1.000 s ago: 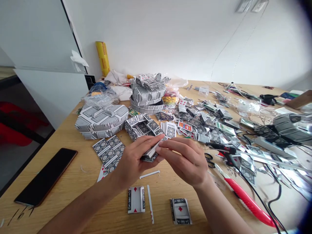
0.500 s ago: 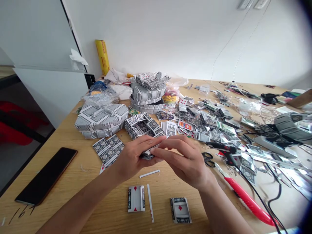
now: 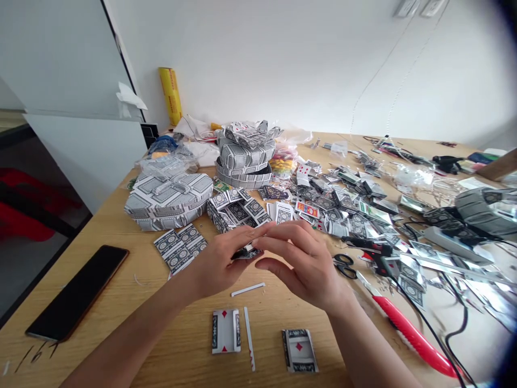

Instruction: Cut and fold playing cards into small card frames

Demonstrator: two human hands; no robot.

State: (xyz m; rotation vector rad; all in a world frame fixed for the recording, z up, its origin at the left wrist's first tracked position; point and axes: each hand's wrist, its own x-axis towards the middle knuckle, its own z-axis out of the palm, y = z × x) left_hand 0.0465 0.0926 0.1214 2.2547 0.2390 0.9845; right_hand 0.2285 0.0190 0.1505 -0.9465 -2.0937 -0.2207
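My left hand [image 3: 226,257] is closed around a small folded playing-card piece [image 3: 245,252], its dark patterned edge showing between thumb and fingers. The fingers of my right hand [image 3: 301,264] bend over the same piece and touch its top, while the right thumb stands apart below it. Most of the piece is hidden by the hands. Below lie a folded card frame [image 3: 226,331] with red diamonds, another folded card frame [image 3: 299,350], and two thin card strips, one upright strip [image 3: 249,339] and one slanting strip [image 3: 247,289]. Just behind the hands sits an open card box [image 3: 238,211].
At left are a black phone [image 3: 76,293], joined cards [image 3: 180,248] and a lidded heart-like card box [image 3: 167,196]. Stacked card boxes [image 3: 245,153] stand behind. To the right lie scissors [image 3: 344,265], a glue gun [image 3: 375,254], a red-handled cutter [image 3: 412,334], cables and heaped folded cards [image 3: 343,199].
My right thumb has come off the folded piece and dropped away below it. The right fingers have shifted slightly over its top; the left hand stays nearly still.
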